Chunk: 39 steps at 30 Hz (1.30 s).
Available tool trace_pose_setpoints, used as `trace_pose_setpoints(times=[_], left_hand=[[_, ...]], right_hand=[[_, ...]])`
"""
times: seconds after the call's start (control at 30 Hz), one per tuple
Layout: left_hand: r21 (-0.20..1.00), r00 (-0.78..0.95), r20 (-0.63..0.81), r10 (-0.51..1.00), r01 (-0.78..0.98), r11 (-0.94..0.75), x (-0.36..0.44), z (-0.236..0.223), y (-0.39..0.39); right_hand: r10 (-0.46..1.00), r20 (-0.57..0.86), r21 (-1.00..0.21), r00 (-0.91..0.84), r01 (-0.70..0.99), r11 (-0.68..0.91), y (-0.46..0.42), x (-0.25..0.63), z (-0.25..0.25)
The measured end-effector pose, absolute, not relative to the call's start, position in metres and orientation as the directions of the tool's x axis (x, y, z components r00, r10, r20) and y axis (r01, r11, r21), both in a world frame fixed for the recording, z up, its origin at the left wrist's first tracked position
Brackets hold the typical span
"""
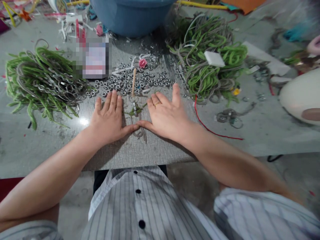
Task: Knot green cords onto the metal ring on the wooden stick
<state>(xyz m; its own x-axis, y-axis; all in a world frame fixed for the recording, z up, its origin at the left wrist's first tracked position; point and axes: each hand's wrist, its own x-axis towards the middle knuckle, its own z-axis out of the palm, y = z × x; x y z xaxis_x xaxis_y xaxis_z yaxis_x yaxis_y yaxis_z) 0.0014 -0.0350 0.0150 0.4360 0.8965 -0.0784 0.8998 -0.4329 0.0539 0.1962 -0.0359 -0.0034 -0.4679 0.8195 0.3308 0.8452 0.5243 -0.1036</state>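
My left hand [108,120] lies flat, palm down, on the grey table [150,153], fingers stretched out. My right hand [166,115], with a ring on one finger, lies flat beside it. The two thumbs touch at the tips. Between the hands sits a small key ring with a green strand [135,108], and a grey cord loop [140,133] lies under the thumbs. Just beyond the fingertips is a spread of several small metal rings [130,81] with a thin wooden stick [134,81] standing among them. Neither hand holds anything.
A heap of green and grey cords [42,81] lies at the left, another heap [212,63] at the right with a white block [214,58] on it. A blue basin [132,16] stands behind. A red cord [212,130] trails right. A pale rounded object [300,96] sits at the far right.
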Motion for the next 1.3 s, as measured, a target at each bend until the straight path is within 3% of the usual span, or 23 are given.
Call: trace_pose_setpoints(times=[0.23,0.43,0.57,0.8,1.07,1.3], left_hand=[[0.016,0.381,-0.096,0.920,0.924,-0.381,-0.001,0.018,-0.035],[-0.029,0.355,-0.065,0.933,0.933,-0.357,-0.005,0.020,-0.035],[-0.033,0.350,-0.046,0.936,0.936,-0.351,-0.005,0.021,-0.036],[0.001,0.375,-0.031,0.927,0.927,-0.375,-0.005,0.026,-0.033],[0.242,0.560,0.101,0.822,0.788,-0.567,-0.003,0.027,-0.020],[0.214,0.616,0.158,0.771,0.741,-0.636,-0.007,0.013,-0.012]], right_hand=[[0.868,0.249,0.171,-0.428,0.902,0.396,-0.038,0.201,0.004],[0.795,0.430,-0.020,-0.428,0.876,0.482,-0.032,0.212,-0.010],[0.803,0.439,-0.092,-0.402,0.869,0.485,-0.030,0.213,-0.011],[0.819,0.397,-0.157,-0.415,0.848,0.506,-0.025,0.212,0.008],[0.661,0.305,-0.212,-0.685,0.628,0.749,-0.018,0.204,0.010],[0.604,0.390,-0.174,-0.695,0.588,0.790,-0.014,0.196,-0.004]])
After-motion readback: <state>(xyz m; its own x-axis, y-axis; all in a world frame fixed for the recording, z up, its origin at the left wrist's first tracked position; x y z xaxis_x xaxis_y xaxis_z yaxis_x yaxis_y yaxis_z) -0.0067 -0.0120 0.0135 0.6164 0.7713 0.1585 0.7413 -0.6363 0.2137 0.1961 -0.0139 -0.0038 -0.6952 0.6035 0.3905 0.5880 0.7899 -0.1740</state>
